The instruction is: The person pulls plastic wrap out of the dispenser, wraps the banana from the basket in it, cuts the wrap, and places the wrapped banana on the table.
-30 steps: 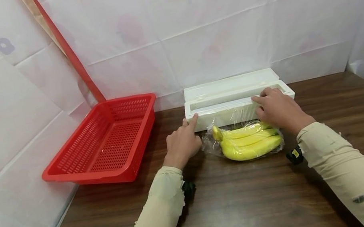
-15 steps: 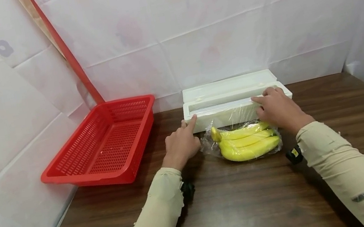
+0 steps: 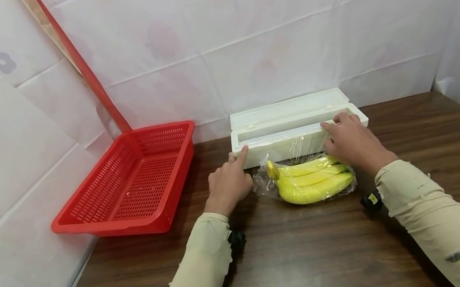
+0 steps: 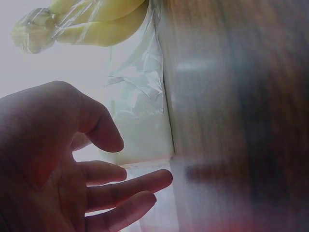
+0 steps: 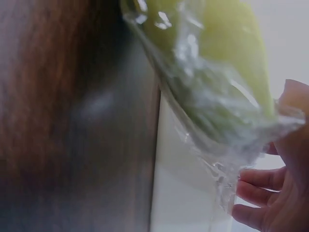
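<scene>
Head view: left hand (image 3: 229, 183) at the left end of a white cling-film dispenser box (image 3: 296, 127), index finger stretched out and touching its front corner, other fingers loosely bent, nothing gripped. Right hand (image 3: 351, 141) laid on the right part of the box's front rim, fingers fairly straight and pressing down where the clear film (image 3: 300, 147) comes out. Bunch of yellow bananas (image 3: 312, 179) lying on the dark wooden surface (image 3: 323, 250) just in front of the box, between the two hands, wrapped in the film, which runs up to the box. Box lid open, leaning back toward the wall. Red slotted basket (image 3: 132, 181) to the left, one end propped up against the wall, well apart from the bananas. Beige sleeves on both arms.

Left wrist view: left hand (image 4: 63, 164) open, fingers spread and relaxed, holding nothing, beside the white box (image 4: 145, 130); crumpled film (image 4: 133, 82) and the bananas (image 4: 91, 21) above.

Right wrist view: blurred; film (image 5: 212, 130) stretched over the bananas (image 5: 227, 58), right hand's fingers (image 5: 258, 193) extended beside the white box (image 5: 178, 193); wooden surface (image 5: 63, 121) to the left.
</scene>
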The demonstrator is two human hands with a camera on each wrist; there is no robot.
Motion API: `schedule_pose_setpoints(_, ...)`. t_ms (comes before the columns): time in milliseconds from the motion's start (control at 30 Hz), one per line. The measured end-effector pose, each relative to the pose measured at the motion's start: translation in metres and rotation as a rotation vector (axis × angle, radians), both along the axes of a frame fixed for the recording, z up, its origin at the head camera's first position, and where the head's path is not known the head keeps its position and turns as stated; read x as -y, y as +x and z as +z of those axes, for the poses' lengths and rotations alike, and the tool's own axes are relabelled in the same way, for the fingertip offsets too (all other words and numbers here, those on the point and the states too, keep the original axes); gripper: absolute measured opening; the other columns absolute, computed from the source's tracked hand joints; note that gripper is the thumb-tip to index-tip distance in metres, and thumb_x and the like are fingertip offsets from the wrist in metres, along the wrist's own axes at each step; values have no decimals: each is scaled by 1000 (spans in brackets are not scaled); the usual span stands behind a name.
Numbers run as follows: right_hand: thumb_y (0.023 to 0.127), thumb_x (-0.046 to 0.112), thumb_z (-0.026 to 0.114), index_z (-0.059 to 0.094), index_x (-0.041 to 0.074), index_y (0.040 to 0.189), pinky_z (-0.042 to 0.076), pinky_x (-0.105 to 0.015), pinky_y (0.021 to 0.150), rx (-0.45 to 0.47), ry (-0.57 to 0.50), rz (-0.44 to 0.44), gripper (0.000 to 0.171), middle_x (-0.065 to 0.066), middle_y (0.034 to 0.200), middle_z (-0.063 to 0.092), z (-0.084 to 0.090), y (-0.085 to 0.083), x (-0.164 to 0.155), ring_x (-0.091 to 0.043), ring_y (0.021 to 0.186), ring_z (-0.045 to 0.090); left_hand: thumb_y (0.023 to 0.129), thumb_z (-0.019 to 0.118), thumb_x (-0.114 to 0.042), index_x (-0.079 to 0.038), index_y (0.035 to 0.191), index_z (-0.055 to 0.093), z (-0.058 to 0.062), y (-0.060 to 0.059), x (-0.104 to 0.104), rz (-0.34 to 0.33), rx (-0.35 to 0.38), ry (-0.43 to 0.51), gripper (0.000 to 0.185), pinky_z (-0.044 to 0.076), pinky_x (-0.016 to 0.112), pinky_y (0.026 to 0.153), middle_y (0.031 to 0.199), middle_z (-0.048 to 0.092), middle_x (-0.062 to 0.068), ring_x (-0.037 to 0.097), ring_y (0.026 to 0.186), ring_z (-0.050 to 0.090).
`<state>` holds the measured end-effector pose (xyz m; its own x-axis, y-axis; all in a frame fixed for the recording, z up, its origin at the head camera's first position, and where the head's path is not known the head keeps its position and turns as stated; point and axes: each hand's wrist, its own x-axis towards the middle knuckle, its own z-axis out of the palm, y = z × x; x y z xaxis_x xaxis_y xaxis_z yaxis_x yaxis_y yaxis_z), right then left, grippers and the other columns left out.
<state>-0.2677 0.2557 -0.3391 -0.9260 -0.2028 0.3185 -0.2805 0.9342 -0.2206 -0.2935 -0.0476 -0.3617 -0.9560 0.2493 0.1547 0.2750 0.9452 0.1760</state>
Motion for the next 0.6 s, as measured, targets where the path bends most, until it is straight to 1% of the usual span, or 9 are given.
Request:
schedule_pose_setpoints(67, 97, 12, 43, 50, -3, 144, 36, -67, 97, -5, 7, -19, 50, -37, 138, 41, -2, 1, 1, -54, 127, 35, 88, 53, -17, -35, 158, 31, 0, 0, 0, 1, 3, 2, 75, 45, 43, 54, 153, 43, 15, 35, 89, 66)
schedule_pose_setpoints(167, 97, 14, 45, 50, 0, 145, 30, -66, 104, -20, 33, -49, 50, -37, 140, 41, -5, 4, -1, -54, 131, 33, 88, 53, -18, -36, 158, 30, 0, 0, -1, -3, 12, 2, 76, 43, 41, 52, 154, 42, 15, 34, 87, 65)
schedule_pose_setpoints(267, 97, 15, 47, 50, 2, 146, 23, -63, 110, -43, 50, -63, 50, -37, 140, 43, -8, 7, -4, -52, 132, 35, 87, 53, -18, -36, 158, 30, 0, 0, -3, -11, 17, 3, 76, 42, 40, 51, 154, 42, 15, 34, 85, 65)
schedule_pose_setpoints(300, 98, 16, 47, 50, 2, 146, 22, -62, 110, -44, 50, -65, 50, -36, 140, 43, -9, 7, -6, -52, 132, 35, 88, 52, -18, -36, 158, 30, 0, 0, -3, -13, 16, 2, 76, 42, 40, 51, 154, 42, 15, 34, 85, 65)
schedule_pose_setpoints(367, 98, 15, 48, 49, 3, 147, 24, -63, 110, -45, 43, -67, 51, -36, 140, 43, -10, 8, -7, -51, 132, 36, 88, 52, -18, -36, 158, 30, 0, 0, -3, -21, 13, 3, 76, 43, 40, 51, 154, 42, 15, 34, 84, 65)
schedule_pose_setpoints(467, 98, 15, 47, 47, 5, 149, 29, -66, 105, -29, 27, -72, 51, -35, 141, 41, -11, 8, -8, -51, 131, 36, 88, 51, -18, -35, 158, 30, 0, 0, -1, -28, 15, 8, 75, 43, 40, 51, 154, 42, 16, 35, 85, 65)
schedule_pose_setpoints(600, 99, 16, 46, 46, 7, 150, 41, -67, 90, -7, 1, -71, 52, -33, 142, 40, -13, 6, -6, -52, 128, 37, 90, 52, -19, -35, 158, 30, 0, 1, 3, -15, 23, 2, 74, 43, 40, 52, 154, 41, 15, 36, 89, 66)
